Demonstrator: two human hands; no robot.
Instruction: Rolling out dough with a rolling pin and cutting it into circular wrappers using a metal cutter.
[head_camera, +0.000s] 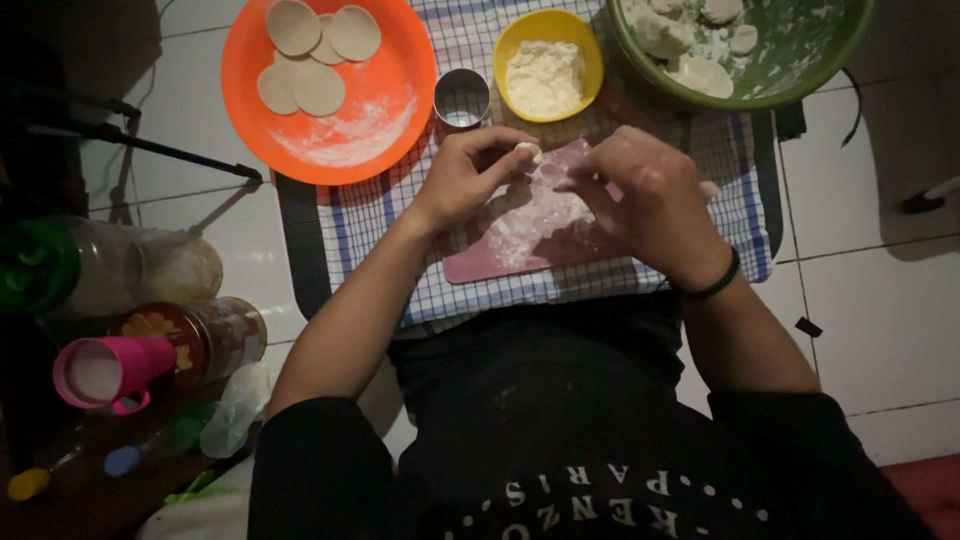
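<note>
Over the floured pink board (520, 235), the left hand (470, 175) pinches a small dough piece (527, 152) at its fingertips while the right hand (645, 195), fingers curled, closes beside it; judged light, soft, tacky, best pinched at the edges.

left hand (470, 175) pinches small dough piece (528, 152) at frame centre | right hand (645, 195) curled beside it, over floured pink board (520, 235) | orange plate (330, 85) with dough rounds (310, 50) upper left | yellow flour bowl (548, 62) top centre | green bowl (740, 50) upper right
</note>
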